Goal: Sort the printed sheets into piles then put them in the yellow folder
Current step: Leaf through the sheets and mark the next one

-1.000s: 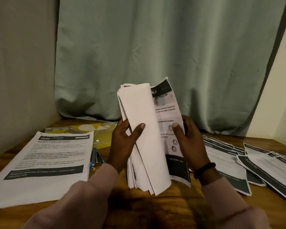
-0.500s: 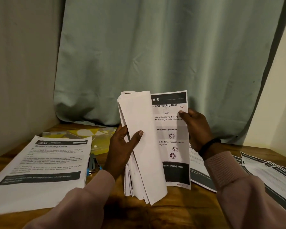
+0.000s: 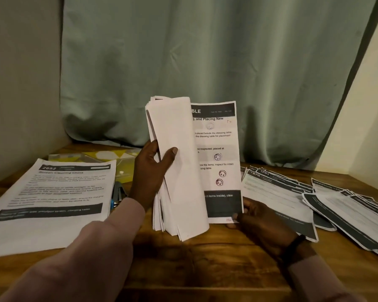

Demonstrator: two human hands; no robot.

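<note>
While the left hand [image 3: 150, 171] gripped the stack of sheets [image 3: 177, 166] upright above the wooden table [image 3: 216, 264], thumb curled across the blank front of the stack and fingers behind it, the right hand [image 3: 260, 223] pinched the bottom corner of one printed sheet [image 3: 218, 162] peeled off to the stack's right side. That sheet stood upright, print facing the camera: dark header band with "BLE" visible, a line ending "and Placing New", a few circular icons, a dark band near the bottom. Its left part was hidden behind the stack. Stack's lower edge sat just above or on the table; could not tell which.

Left pile [image 3: 50, 205]: lay flat on the table, left of the left forearm, top sheet headed "2652", body text blurred. Right piles: one fanned pile [image 3: 275, 192] lay just beside the right hand, with header numbers like "670" and "701" partly readable; a second fanned pile [image 3: 349, 214] lay further right, overlapping the first pile's edge and reaching the frame edge.

Yellow folder [image 3: 122, 164] lay flat at the back of the table, behind the left pile and the left hand, partly covered by both. It looked translucent with pale shapes on it. A small blue-and-dark object [image 3: 117, 195] lay between the left pile and the left wrist; too hidden to identify.

Both arms wore pinkish sleeves [image 3: 100, 240]; a dark band [image 3: 292, 247] sat on the right wrist. A grey-green curtain [image 3: 205, 68] hung behind the table.
</note>
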